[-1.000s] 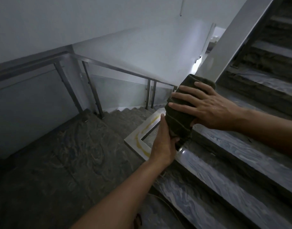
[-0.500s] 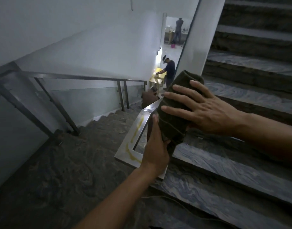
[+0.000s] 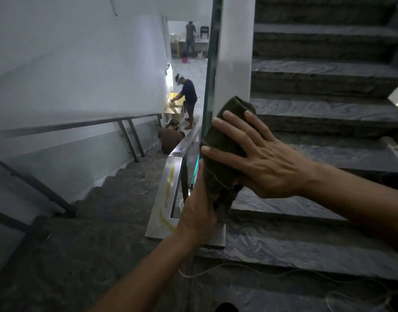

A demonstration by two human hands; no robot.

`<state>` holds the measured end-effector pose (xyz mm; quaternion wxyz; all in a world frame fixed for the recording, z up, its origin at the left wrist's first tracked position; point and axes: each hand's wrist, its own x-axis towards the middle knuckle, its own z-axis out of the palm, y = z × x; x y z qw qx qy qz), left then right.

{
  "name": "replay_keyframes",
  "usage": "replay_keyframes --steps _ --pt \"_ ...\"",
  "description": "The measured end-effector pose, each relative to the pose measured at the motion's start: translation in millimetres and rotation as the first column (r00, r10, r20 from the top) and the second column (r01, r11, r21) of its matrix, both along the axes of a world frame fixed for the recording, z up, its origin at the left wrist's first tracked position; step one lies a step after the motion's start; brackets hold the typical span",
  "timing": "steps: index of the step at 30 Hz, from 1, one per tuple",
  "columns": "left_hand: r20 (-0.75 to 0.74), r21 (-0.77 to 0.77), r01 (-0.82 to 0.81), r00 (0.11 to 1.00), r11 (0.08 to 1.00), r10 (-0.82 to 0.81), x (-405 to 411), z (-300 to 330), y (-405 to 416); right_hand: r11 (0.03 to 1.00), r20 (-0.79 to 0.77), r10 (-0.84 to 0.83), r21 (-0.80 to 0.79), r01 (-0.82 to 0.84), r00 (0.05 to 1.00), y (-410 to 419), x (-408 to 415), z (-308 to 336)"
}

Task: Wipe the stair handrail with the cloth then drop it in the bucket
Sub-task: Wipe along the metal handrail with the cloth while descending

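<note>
the dark olive cloth (image 3: 225, 152) is draped over the top of the stair handrail (image 3: 171, 176), just beside the white pillar (image 3: 234, 64). the right hand (image 3: 261, 158) lies flat on the cloth with fingers spread, pressing it against the rail. the left hand (image 3: 199, 212) grips the cloth's lower end from below, fingers closed around the fabric. the steel handrail shows yellow smears on its face. marble steps (image 3: 328, 113) rise to the right. no bucket beside the hands.
</note>
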<state>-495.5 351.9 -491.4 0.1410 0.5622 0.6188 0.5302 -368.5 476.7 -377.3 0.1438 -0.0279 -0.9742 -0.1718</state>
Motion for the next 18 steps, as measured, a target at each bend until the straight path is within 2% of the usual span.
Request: replay_keyframes --steps 3,6,8,11,14,18 --pt "-0.024 0.052 0.1 0.995 0.994 -0.099 -11 -10 1 0.994 -0.173 -0.061 -0.099 0.044 0.983 -4 -8 -17" --pt "0.053 0.088 0.154 0.986 0.984 -0.159 -17 -19 1 0.975 -0.282 -0.085 -0.223 0.021 0.956 -7 -16 -32" --pt "0.049 0.078 0.176 0.982 0.981 -0.18 -22 -24 3 0.975 -0.28 -0.13 -0.212 0.071 0.951 -10 -16 -34" --pt "-0.009 0.093 0.233 0.972 0.968 -0.233 -30 -29 5 0.963 -0.221 -0.268 -0.102 0.251 0.938 -20 -9 -32" --pt "-0.104 0.087 0.328 0.942 0.941 -0.319 -39 -28 1 0.925 -0.289 -0.373 -0.039 0.378 0.882 -39 -7 -44" --pt "-0.209 -0.06 0.369 0.904 0.927 -0.373 -56 -34 -11 0.848 -0.425 -0.527 -0.199 0.492 0.736 -68 -18 -84"
